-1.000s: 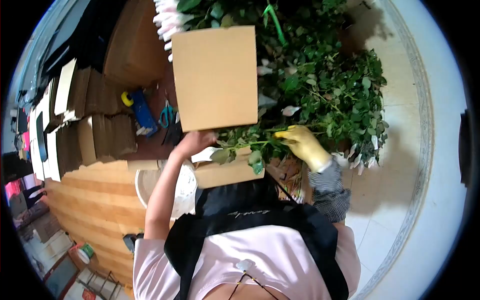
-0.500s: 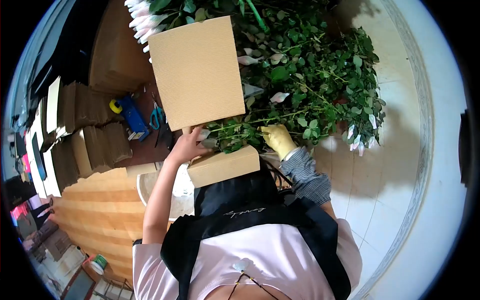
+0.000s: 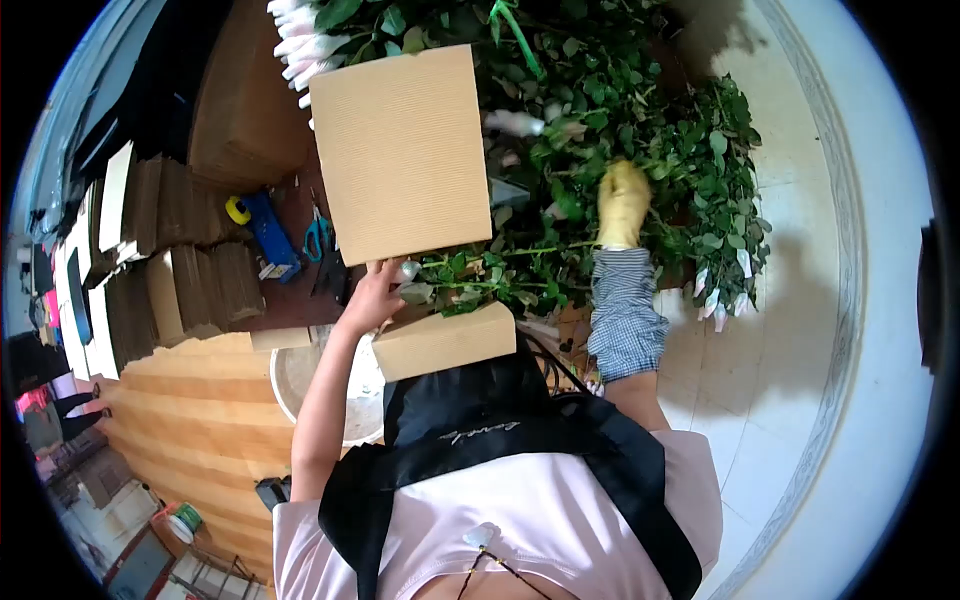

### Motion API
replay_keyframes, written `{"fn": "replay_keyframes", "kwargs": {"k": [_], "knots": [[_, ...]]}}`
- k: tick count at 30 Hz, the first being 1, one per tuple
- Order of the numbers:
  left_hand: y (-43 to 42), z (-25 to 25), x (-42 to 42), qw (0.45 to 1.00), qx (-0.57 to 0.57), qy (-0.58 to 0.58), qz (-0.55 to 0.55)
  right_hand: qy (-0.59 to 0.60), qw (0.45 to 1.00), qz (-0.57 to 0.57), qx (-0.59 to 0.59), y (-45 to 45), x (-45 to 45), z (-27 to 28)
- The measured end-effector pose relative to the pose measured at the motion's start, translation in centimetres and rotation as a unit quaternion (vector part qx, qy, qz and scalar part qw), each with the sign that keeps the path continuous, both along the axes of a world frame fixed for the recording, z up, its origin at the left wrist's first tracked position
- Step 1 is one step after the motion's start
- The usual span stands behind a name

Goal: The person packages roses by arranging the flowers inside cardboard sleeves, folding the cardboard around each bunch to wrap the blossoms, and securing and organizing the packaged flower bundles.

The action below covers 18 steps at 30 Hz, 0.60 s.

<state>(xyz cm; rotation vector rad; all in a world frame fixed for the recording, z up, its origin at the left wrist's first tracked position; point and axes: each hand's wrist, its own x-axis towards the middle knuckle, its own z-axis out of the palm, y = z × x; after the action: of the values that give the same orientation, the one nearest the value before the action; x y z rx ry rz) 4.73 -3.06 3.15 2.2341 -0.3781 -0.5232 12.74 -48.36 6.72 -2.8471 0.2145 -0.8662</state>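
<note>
My bare left hand (image 3: 374, 298) rests at the lower edge of an upright corrugated cardboard sheet (image 3: 405, 160), its fingers apart, beside a pale netted rose bud (image 3: 408, 270). Rose stems with leaves (image 3: 500, 275) lie crosswise in front of me, between this sheet and a folded cardboard piece (image 3: 445, 342) near my apron. My right hand (image 3: 624, 205), in a yellow glove and checked sleeve cover, reaches into the rose pile (image 3: 580, 100). Its fingers are curled around a rose stem, though motion blur and leaves partly hide the grip. Nearby, a netted bud (image 3: 513, 123) is blurred.
Stacks of cardboard (image 3: 205, 285) stand at the left. Blue scissors (image 3: 317, 235) and a blue tape dispenser (image 3: 268, 232) lie on the dark table. A white round bin (image 3: 290, 385) is below the table edge. Several netted roses (image 3: 722, 308) hang over at the right.
My right hand has moved up and to the right, from the stems in front of me into the rose pile. Buds there have shifted and blurred. My left hand has stayed nearly in place.
</note>
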Motion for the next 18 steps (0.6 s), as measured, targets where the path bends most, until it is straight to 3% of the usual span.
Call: {"fn": "replay_keyframes", "kwargs": {"k": [4,5,7,8,9,11,12,13,14,15,16,17,18], "knots": [[0.4,-0.1,-0.1,1.0,0.008,0.022,-0.015,-0.078,0.984,-0.006,0.16,0.5,-3.2,7.8],[0.4,0.0,0.0,0.999,0.008,0.026,-0.02,-0.04,0.987,0.012,0.154,1.1,-4.6,10.5],[0.5,-0.3,0.5,0.999,0.007,0.037,-0.014,-0.076,0.99,0.11,0.036,2.8,-6.2,13.6],[0.4,0.3,1.0,0.995,-0.006,0.101,0.003,0.017,0.988,0.131,0.082,4.1,-7.3,15.2],[0.8,-1.7,1.4,0.997,-0.031,0.069,-0.007,0.109,0.974,0.152,0.126,5.4,-8.2,16.1],[1.7,-4.7,2.5,0.972,-0.148,0.174,-0.061,0.181,0.922,0.341,-0.023,5.7,-9.6,12.6],[0.7,-1.6,2.4,0.979,-0.152,0.136,-0.017,0.188,0.9,0.392,0.026,7.5,-10.2,9.4],[1.1,-2.3,2.4,0.977,-0.163,0.135,-0.021,0.246,0.886,0.392,0.031,9.2,-11.3,6.6],[1.4,-3.0,2.4,0.975,-0.174,0.134,-0.026,0.45,0.827,0.254,0.22,10.9,-11.8,4.5],[1.0,-3.0,2.3,0.977,-0.144,0.157,-0.001,0.565,0.743,0.038,0.356,12.5,-12.2,2.4],[-0.5,1.5,2.0,0.996,-0.031,0.077,-0.016,0.58,0.774,0.059,0.247,13.2,-13.0,1.3],[-0.5,1.3,1.4,0.996,0.016,0.083,-0.02,0.543,0.821,0.175,-0.028,14.0,-13.7,1.5],[-0.4,1.2,1.0,0.997,0.023,0.068,-0.026,0.524,0.809,0.206,-0.17,14.8,-13.6,2.2]]}}
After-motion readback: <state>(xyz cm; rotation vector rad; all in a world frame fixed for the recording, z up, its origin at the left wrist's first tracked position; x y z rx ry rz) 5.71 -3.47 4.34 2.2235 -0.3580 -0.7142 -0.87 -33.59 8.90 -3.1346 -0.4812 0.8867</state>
